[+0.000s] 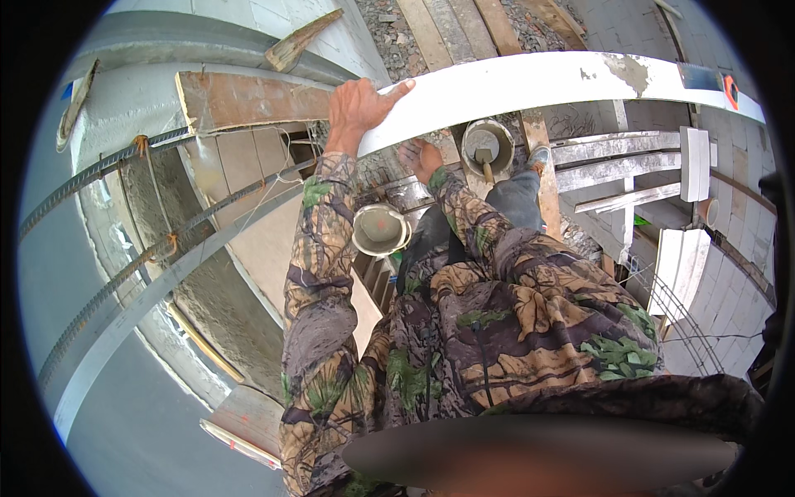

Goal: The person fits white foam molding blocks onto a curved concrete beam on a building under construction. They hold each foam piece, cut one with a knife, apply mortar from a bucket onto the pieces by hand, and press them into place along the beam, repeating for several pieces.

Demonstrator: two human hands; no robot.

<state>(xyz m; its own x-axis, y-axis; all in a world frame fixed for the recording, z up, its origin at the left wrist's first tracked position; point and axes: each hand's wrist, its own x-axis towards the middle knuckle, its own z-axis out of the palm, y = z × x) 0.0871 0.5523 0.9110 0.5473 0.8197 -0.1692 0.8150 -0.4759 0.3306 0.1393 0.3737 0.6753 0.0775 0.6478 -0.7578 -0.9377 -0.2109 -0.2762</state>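
Observation:
A long white board (513, 83), marked with a grey smear near its right part, lies crosswise in front of me. My left hand (356, 112) grips it toward its left end, thumb over the face. Just under the board's lower edge, my right hand (418, 156) has its fingers loosely bent and apart, with nothing visible in them; whether they touch the board is unclear. A saw with an orange handle (729, 92) shows at the board's right end. A bucket with a trowel (489, 145) is right of my right hand; a smaller bucket (381, 228) is below, between my arms.
Rebar (178, 228), a long metal strip (116, 344) and a brown plank (248, 99) run along the left beside concrete. Wooden planks (464, 25) cross rubble ahead. White lengths of material (617, 149) and wire mesh (687, 323) are at the right, near my foot (538, 161).

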